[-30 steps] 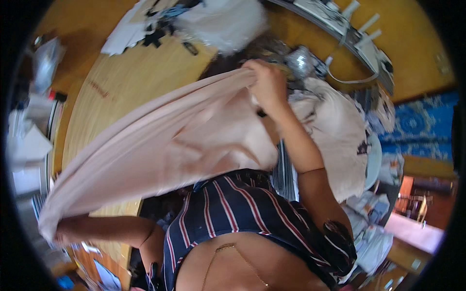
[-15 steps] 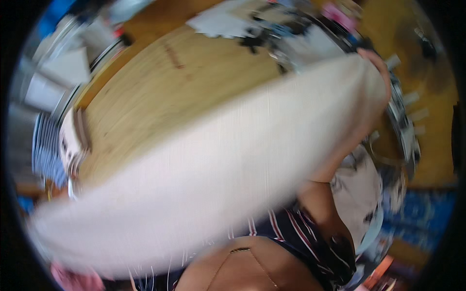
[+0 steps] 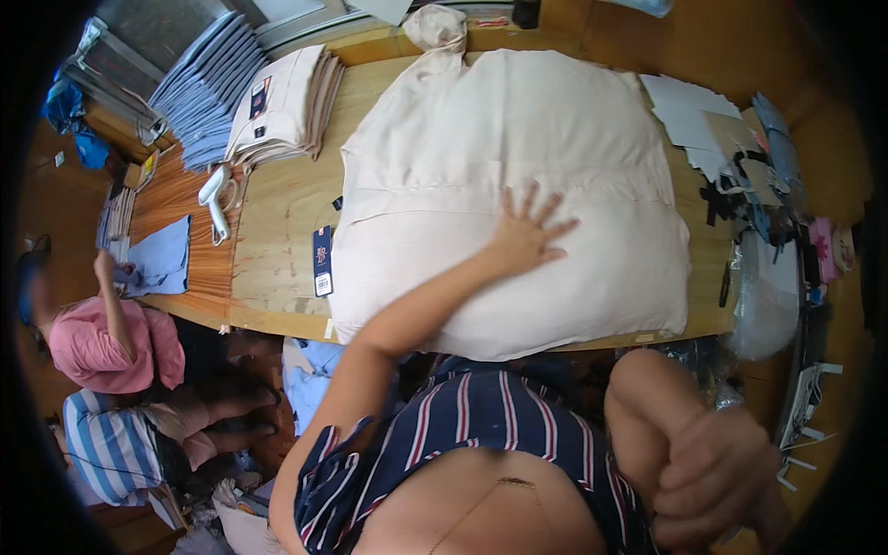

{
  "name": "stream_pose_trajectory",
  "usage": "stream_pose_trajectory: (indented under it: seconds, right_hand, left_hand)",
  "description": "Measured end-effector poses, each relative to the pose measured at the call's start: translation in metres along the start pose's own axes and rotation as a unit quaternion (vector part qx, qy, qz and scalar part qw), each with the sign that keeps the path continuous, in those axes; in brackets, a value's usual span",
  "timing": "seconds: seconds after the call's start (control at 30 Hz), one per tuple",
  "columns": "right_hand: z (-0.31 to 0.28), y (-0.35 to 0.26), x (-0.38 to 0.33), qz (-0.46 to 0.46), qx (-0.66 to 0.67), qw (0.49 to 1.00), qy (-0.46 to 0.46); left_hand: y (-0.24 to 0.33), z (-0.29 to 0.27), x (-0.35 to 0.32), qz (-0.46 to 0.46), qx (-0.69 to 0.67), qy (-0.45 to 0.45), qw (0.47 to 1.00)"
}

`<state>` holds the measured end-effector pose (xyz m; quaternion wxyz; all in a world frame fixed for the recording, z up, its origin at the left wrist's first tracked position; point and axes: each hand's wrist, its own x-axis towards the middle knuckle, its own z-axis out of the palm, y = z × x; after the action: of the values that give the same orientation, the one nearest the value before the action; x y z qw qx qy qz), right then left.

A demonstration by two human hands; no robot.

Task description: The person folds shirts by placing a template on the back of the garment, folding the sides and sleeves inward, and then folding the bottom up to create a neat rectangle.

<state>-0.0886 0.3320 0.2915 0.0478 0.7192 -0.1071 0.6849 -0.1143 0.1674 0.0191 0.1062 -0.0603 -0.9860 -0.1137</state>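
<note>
A cream-pink garment (image 3: 499,277), apparently a shirt, lies spread on the wooden table in front of me, its near hem at the table's front edge. A bunched part of it reaches onto the far ledge at the back left. My left hand (image 3: 529,233) rests flat on the middle of the cloth, fingers spread. Off to the right, close to my body, my right hand (image 3: 712,467) is raised with its fingers curled; it is slightly blurred, and what it may hold is hidden. A dark blue hang tag (image 3: 322,262) sticks out at the garment's left edge.
Folded pale shirts (image 3: 282,106) and a blue stack (image 3: 211,88) stand at the back left, near a white handheld scanner (image 3: 215,203). White cards (image 3: 689,111) and dark scraps lie at the right. A person in pink (image 3: 116,342) works at the left.
The garment, held stretched in the air before, now lies on the table. My left hand has come onto it; my right hand has left it and drawn back near my body. The view has turned.
</note>
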Motion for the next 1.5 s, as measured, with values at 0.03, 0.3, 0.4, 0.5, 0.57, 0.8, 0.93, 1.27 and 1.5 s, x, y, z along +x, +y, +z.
stream_pose_trajectory:
  seconds: [0.03,0.3,0.4,0.5,0.57,0.8,0.93,1.27,1.5]
  right_hand:
    - [0.003,0.005,0.002,0.036,0.005,0.999,0.013]
    - [-0.011,0.027,0.006,0.069,0.093,0.993,0.019]
    - [-0.028,0.028,0.014,0.133,0.151,0.979,-0.033]
    - [-0.035,0.028,0.015,0.148,0.151,0.976,-0.051]
    - [-0.039,0.027,0.010,0.128,0.136,0.982,-0.022]
    - [-0.046,0.017,-0.005,0.081,0.157,0.983,0.057]
    - [-0.056,0.015,0.004,0.104,0.201,0.974,0.019]
    - [-0.070,0.010,0.001,0.111,0.360,0.924,-0.069]
    - [-0.051,0.093,-0.077,0.543,-0.111,0.824,-0.118]
  left_hand:
    - [0.006,0.020,-0.004,-0.014,-0.020,-0.014,1.000]
    - [0.034,0.040,0.065,-0.019,-0.060,-0.032,0.997]
    - [0.060,0.049,0.077,0.008,-0.067,-0.043,0.997]
    - [0.067,0.054,0.079,0.040,-0.125,-0.044,0.990]
    - [0.066,0.035,0.067,-0.004,-0.178,0.021,0.984]
    - [-0.007,-0.041,-0.040,-0.320,-0.084,0.188,0.925]
    - [-0.041,-0.046,-0.096,-0.405,0.003,0.184,0.896]
    - [-0.046,-0.047,-0.100,-0.381,-0.032,0.162,0.910]
    - [-0.004,-0.075,-0.105,-0.330,-0.076,0.295,0.893]
